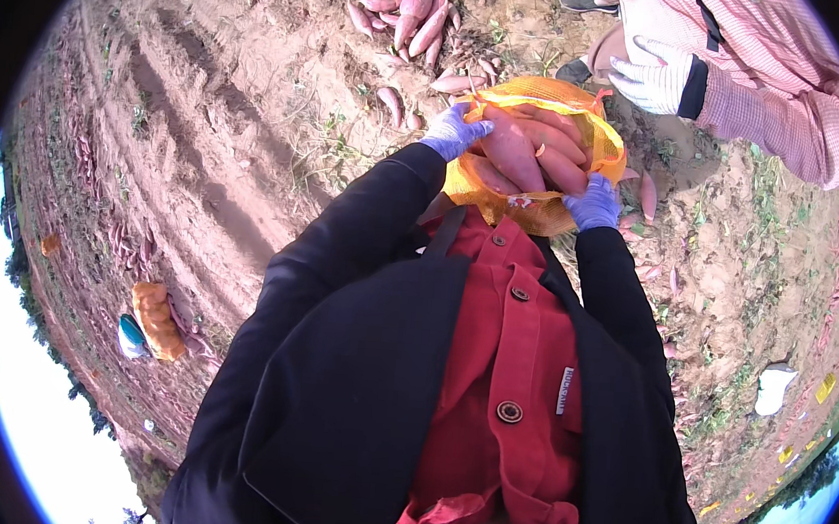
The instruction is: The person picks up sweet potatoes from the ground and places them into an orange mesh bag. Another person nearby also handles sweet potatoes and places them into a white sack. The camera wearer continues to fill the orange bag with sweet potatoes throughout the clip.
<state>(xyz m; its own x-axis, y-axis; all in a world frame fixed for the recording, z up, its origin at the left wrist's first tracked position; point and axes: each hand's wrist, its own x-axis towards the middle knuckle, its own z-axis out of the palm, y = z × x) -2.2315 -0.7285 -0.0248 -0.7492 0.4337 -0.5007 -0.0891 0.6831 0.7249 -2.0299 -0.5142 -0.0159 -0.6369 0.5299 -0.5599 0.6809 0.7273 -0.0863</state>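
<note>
An orange mesh sack (544, 91) stands before me with its mouth wide, filled with large pinkish sweet potatoes (517, 151). My left hand (452, 131), in a purple glove, grips the left side of the rim, its thumb reaching inward by a sweet potato. On the near right side of the rim, my right hand (592, 204), gloved the same way, holds the mesh. The lower part of the sack is partly hidden behind my clothes.
A heap of sweet potatoes (403, 6) lies on the soil beyond the sack. At the upper right stands a co-worker with a white-gloved hand (652, 77) close to the sack. A full orange sack (157, 321) lies far left; a white bag (775, 390) is at right.
</note>
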